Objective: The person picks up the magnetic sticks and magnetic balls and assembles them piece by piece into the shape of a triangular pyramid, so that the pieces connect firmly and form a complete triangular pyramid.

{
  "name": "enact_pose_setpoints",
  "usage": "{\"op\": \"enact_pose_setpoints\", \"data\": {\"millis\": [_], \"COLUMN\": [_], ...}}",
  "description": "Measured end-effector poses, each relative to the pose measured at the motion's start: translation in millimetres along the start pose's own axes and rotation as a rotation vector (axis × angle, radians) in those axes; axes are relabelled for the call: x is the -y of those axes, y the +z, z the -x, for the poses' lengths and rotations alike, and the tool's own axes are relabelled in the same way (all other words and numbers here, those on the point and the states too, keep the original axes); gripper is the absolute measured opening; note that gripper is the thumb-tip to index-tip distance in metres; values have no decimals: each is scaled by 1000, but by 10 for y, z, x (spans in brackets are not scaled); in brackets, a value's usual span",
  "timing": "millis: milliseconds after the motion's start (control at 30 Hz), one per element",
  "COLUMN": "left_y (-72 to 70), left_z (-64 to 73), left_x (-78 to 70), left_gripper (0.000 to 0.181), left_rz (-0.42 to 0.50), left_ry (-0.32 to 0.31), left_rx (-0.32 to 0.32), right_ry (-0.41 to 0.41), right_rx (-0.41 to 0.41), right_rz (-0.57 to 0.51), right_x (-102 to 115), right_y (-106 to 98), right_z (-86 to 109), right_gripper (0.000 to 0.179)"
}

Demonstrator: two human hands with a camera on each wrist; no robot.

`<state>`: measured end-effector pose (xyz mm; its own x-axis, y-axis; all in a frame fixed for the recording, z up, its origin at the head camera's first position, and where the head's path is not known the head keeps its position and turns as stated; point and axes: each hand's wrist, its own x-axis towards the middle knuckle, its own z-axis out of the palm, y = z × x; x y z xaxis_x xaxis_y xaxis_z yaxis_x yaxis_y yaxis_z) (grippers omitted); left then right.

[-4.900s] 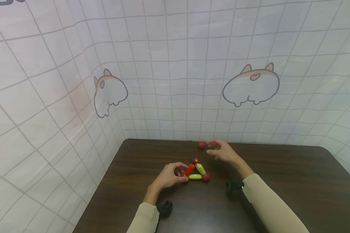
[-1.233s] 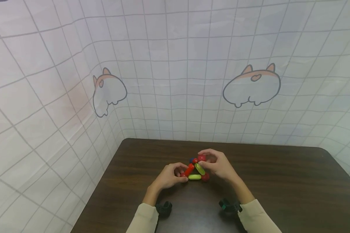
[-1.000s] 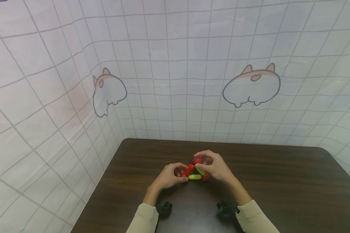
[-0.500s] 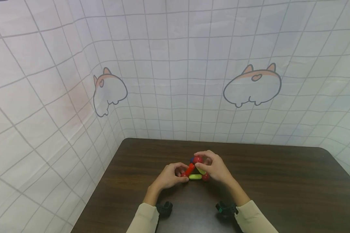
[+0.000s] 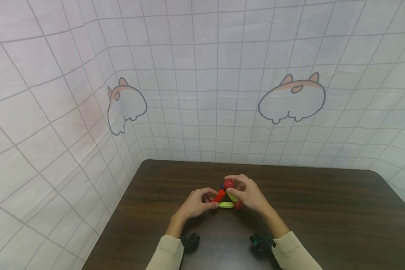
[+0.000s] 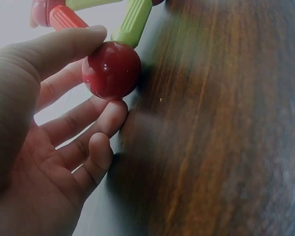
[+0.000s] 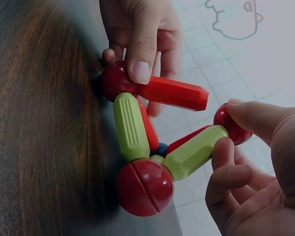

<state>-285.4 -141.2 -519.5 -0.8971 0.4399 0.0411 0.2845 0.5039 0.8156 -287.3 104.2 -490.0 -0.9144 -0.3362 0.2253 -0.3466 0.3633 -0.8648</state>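
Observation:
A small structure of balls and ribbed rods, like a magnetic building set, stands on the table between both hands. My left hand (image 5: pixel 195 203) holds the red ball (image 6: pixel 113 70) at its left corner, thumb on top. From that ball a red rod (image 7: pixel 174 93) rises with its far end free, and a yellow-green rod (image 7: pixel 131 127) runs to the near red ball (image 7: pixel 145 188). My right hand (image 5: pixel 251 193) pinches the upper red ball (image 7: pixel 231 124), which meets the end of a raised yellow-green rod (image 7: pixel 194 152). A blue ball (image 7: pixel 161 149) is mostly hidden behind.
The dark wooden table (image 5: pixel 324 217) extends to both sides and toward the viewer. White grid-patterned cloth (image 5: pixel 202 93) hangs behind it and along the left. A dark band with a small device (image 5: pixel 190 242) is on each wrist.
My right hand has taken the lone red ball from the table's back and brought it to the structure's top, over the raised rod. In the last half second both hands barely move.

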Motion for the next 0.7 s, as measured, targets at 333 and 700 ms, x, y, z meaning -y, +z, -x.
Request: {"op": "enact_pose_setpoints", "data": {"millis": [333, 700], "left_y": [-1, 9], "left_z": [-16, -12], "left_x": [4, 0], "left_gripper": [28, 26], "left_rz": [-3, 9], "left_ry": [7, 0], "left_rx": [6, 4], "right_ry": [-6, -9], "right_rx": [67, 82], "right_rz": [29, 19], "right_x": [23, 38], "right_y": [2, -3], "right_z": [6, 23], "right_gripper": [41, 43]}}
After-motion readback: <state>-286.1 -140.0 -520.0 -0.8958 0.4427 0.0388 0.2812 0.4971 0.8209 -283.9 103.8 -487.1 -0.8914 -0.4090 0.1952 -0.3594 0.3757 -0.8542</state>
